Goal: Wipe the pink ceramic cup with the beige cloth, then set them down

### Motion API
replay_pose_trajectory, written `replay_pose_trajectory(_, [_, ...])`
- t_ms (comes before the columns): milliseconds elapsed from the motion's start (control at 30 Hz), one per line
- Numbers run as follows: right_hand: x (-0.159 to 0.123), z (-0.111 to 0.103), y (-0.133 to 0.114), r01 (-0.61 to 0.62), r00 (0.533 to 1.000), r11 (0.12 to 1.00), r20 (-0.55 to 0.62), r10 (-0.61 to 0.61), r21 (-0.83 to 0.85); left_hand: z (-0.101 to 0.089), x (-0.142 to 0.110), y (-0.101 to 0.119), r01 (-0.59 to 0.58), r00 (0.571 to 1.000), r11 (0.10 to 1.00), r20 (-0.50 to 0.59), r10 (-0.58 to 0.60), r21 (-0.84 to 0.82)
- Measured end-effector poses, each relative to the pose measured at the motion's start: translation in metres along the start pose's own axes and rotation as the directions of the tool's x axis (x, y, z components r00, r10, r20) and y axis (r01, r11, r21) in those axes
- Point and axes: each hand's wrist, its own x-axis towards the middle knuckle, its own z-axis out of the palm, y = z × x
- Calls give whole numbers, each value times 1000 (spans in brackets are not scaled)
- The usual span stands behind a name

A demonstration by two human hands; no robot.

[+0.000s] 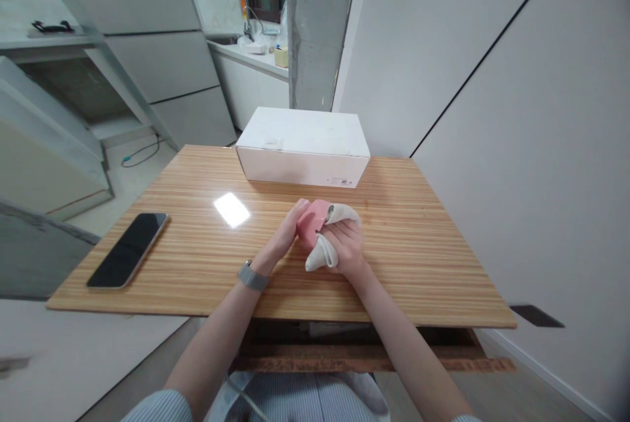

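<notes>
Over the middle of the table, my left hand [287, 230] grips the left side of a small pink object [311, 224]; its exact kind is hard to make out. A smartwatch with a grey band [253, 276] is on my left wrist. My right hand [346, 246] is closed around a whitish cloth [323, 253] and presses it to the right side of the pink object. Folds of the cloth stick out above and below my right fingers. My palms hide part of the pink object.
Behind my hands a white box [302, 168] stands on the wooden table [418, 245]. A phone [128, 250] lies face up at the left. An open drawer [344, 353] sits under the front edge. A white wall [516, 146] rises on the right; a sink faucet [245, 5] is beyond.
</notes>
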Motion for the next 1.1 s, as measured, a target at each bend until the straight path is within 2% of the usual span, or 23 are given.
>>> replay_pose_trajectory(100, [1, 0, -2, 85, 995, 996, 44, -85, 2, -5, 3, 0, 14, 1000, 997, 11, -15, 80])
replay_pose_trajectory(233, [-1, -2, 2, 70, 998, 997, 0, -70, -20, -4, 1, 4, -61, 992, 964, 125, 30, 258])
replay_pose_trajectory(333, [-2, -4, 5, 67, 997, 996, -19, -68, -52, 1, -4, 8, -88, 988, 948, 147, 44, 305])
replay_pose_trajectory(467, [-2, -5, 5, -60, 997, 997, -43, 58, -57, 4, -9, 12, -93, 984, 948, 177, 39, 305])
replay_pose_trajectory(533, [-2, -5, 5, -167, 983, 986, -82, 164, -29, 4, -11, 13, -91, 977, 960, 210, 36, 263])
replay_pose_trajectory(600, [-2, -5, 6, -220, 970, 976, -105, 218, -2, 4, -11, 11, -88, 973, 973, 227, 38, 214])
replay_pose_trajectory(667, [-2, -4, 7, -181, 979, 984, -100, 180, 4, 3, -10, 7, -59, 980, 985, 199, 26, 163])
replay_pose_trajectory(833, [1, -2, 0, 50, 999, 999, 4, -50, 2, -1, -1, -1, -4, 999, 1000, 47, 3, 13])
replay_pose_trajectory(933, [4, -1, -3, 104, 994, 995, 30, -104, 3, -3, 3, 1, 15, 997, 995, 72, -22, 96])
replay_pose_trajectory(1100, [5, -3, -1, 9, 997, 1000, 70, -10, 21, -1, 0, 6, -104, 992, 941, 104, 74, 321])
